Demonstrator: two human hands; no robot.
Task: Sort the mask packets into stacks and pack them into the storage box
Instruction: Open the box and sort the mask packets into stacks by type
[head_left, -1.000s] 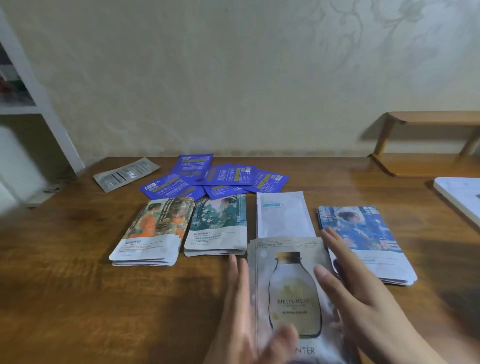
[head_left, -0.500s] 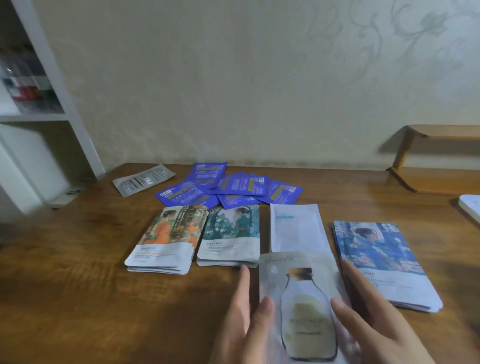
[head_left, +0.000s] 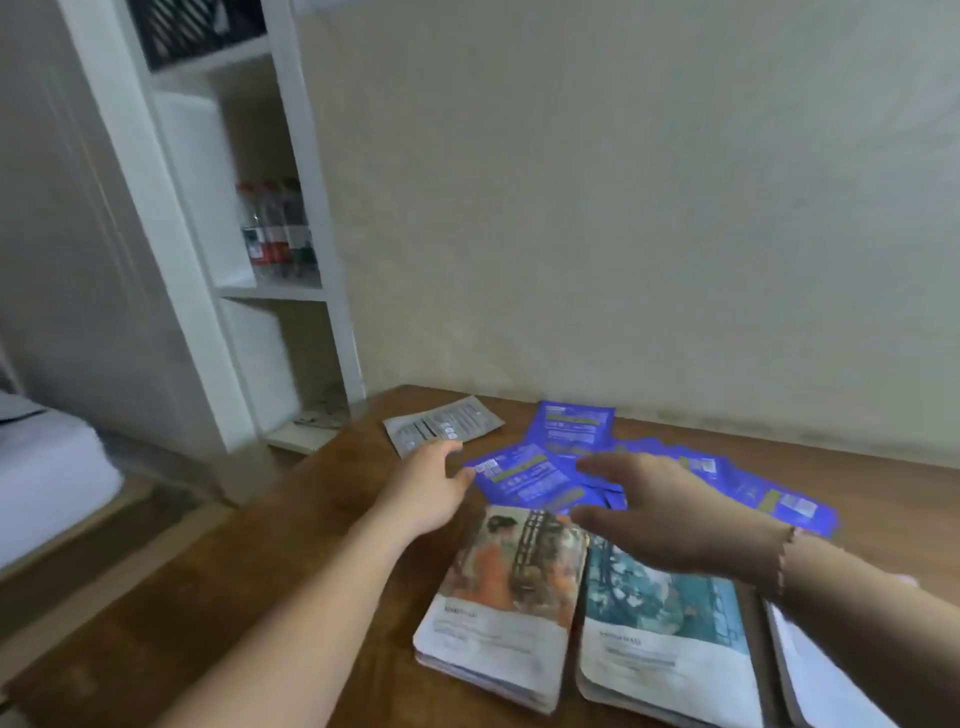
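Wooden table (head_left: 322, 525) beside white shelving (head_left: 291, 208), pale wall (head_left: 623, 208)

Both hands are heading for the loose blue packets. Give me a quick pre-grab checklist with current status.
1. Left hand free: ok, fingers open, holding nothing.
2. Right hand free: ok, open above the blue packets.
3. Blue packets gathered: not ok, fanned out and overlapping.
4. Orange stack and teal stack undisturbed: ok, side by side.
5. Grey packet sorted: not ok, lying alone by the table edge.
6. Storage box ready: cannot tell, not in view.
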